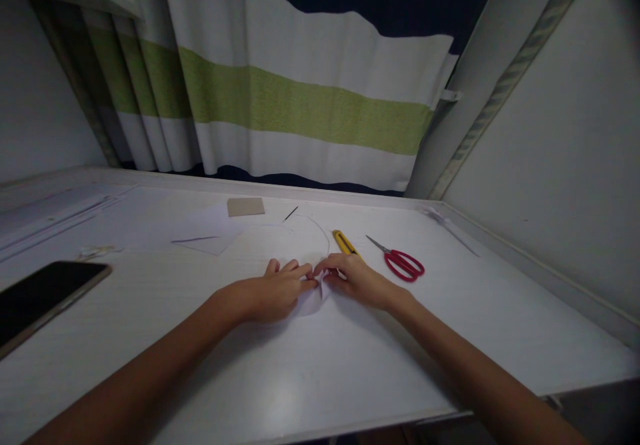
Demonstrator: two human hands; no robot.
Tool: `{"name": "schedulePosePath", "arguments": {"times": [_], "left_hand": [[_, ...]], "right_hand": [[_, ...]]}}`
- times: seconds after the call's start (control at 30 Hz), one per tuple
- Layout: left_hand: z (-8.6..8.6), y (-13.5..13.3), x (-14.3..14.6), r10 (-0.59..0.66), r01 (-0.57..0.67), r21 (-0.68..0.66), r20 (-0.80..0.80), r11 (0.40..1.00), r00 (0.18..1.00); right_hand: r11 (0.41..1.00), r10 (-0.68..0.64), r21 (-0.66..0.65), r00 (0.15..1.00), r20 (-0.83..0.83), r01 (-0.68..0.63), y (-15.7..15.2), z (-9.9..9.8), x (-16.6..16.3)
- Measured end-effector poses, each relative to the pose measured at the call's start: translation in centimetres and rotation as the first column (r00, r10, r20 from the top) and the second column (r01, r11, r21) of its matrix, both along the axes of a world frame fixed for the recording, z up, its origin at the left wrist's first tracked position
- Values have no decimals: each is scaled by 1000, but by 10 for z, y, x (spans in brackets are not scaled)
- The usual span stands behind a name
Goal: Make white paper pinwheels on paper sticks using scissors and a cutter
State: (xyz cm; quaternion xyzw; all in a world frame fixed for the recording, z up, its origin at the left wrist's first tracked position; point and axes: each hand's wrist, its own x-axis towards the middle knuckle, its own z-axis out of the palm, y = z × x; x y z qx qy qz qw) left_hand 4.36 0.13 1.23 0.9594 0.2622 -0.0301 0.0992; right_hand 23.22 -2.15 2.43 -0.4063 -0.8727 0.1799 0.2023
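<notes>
Paper (pixel 309 304), white on white and hard to outline, lies flat under and between the two hands at the middle of the table (pixel 350 378). Its visible part pokes out toward the person, and its long axis cannot be told. The left hand (pixel 273 292) rests palm down on it, fingers loosely stretched and pressing. The right hand (pixel 357 278) meets it fingertip to fingertip and seems to pinch the paper's edge. Both hands are equally near. A striped curtain (pixel 300 105) hangs behind. A phone (pixel 40 295) lies far left, red scissors (pixel 403 262) right, a yellow knife (pixel 345 242) touching the right hand, and a cardboard scrap (pixel 245 206) beyond.
</notes>
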Motion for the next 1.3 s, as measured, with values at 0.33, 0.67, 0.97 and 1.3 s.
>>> {"name": "schedulePosePath", "arguments": {"times": [0.33, 0.67, 0.97, 1.3], "left_hand": [[6, -1, 1, -40, 40, 3, 25, 999, 999], [7, -1, 1, -26, 26, -15, 12, 1000, 1000], [12, 5, -3, -55, 57, -80, 34, 995, 998], [12, 3, -1, -31, 33, -89, 23, 996, 999]], "right_hand": [[989, -111, -114, 988, -104, 99, 16, -22, 1], [983, -162, -114, 976, -148, 146, 12, -27, -1], [986, -163, -61, 981, -106, 157, 7, -28, -5], [988, -129, 82, 991, -24, 131, 4, -25, -7]]}}
